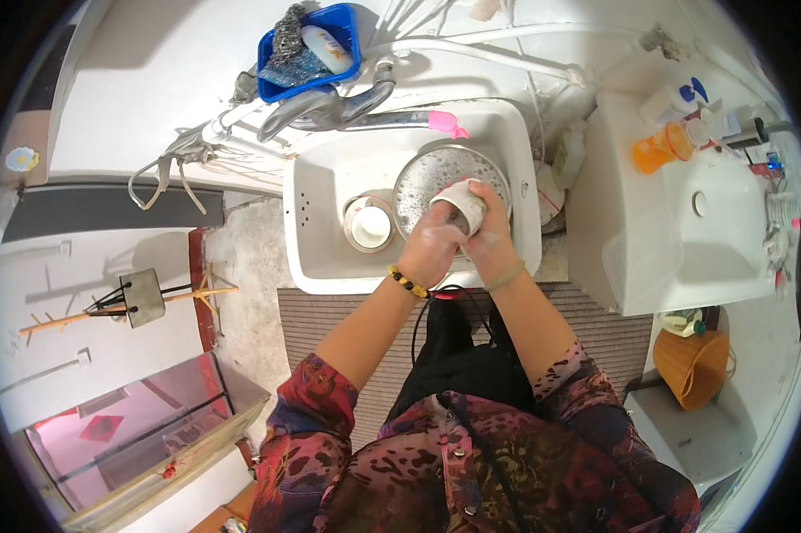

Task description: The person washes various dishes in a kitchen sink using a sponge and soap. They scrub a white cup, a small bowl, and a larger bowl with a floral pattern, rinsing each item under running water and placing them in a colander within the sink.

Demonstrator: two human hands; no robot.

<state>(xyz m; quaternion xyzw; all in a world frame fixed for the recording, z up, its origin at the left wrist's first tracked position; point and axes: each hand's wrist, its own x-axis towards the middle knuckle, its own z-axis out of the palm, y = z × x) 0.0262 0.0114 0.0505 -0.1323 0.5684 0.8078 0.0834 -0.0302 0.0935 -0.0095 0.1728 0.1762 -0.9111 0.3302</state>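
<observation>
Both hands hold a pale cup (pixel 465 203), tilted, over a round metal basin (pixel 417 166) of sudsy water in the white sink (pixel 310 266). My left hand (pixel 433 246) has its fingers at the cup's mouth, partly inside, where something dark shows; I cannot tell what it is. My right hand (pixel 495 230) wraps the cup's outer side. To the left of the basin, a white cup or small bowl (pixel 371 226) rests on stacked dishware on the sink floor. A grey metal faucet (pixel 373 120) with a pink spout tip (pixel 445 122) reaches over the back of the sink.
A blue plastic basket (pixel 355 40) with a soap-like white item and metal scourers hangs above the faucet. At right stands a white washbasin unit (pixel 593 233) with an orange bottle (pixel 660 148). Pipes (pixel 480 50) run along the wall. A striped mat (pixel 373 320) lies underfoot.
</observation>
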